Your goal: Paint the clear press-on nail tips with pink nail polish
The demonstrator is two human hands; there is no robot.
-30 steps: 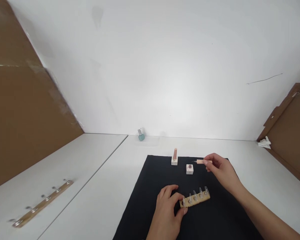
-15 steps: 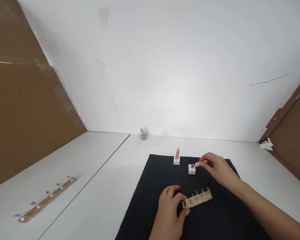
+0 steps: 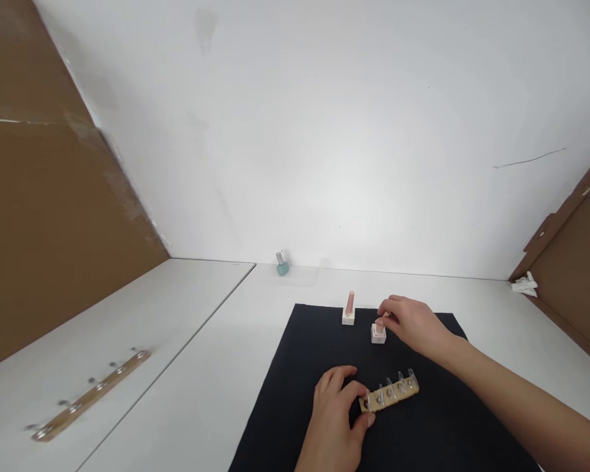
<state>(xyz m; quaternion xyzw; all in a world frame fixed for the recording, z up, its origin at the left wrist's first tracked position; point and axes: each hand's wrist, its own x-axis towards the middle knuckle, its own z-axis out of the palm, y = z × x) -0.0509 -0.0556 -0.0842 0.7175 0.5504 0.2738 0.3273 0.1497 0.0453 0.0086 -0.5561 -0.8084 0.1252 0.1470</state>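
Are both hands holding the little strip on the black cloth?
No, only the left hand grips the strip; the right hand holds the pink cap at the white bottle.

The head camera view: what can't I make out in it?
In the head view:
Much of the peach cylindrical cap: hidden by the right hand.
Inside of the small white square bottle beneath it: hidden by its walls.
Left end of the tan strip bearing clear plastic tips: partly covered by the left hand.
Bottle's markings: too small.
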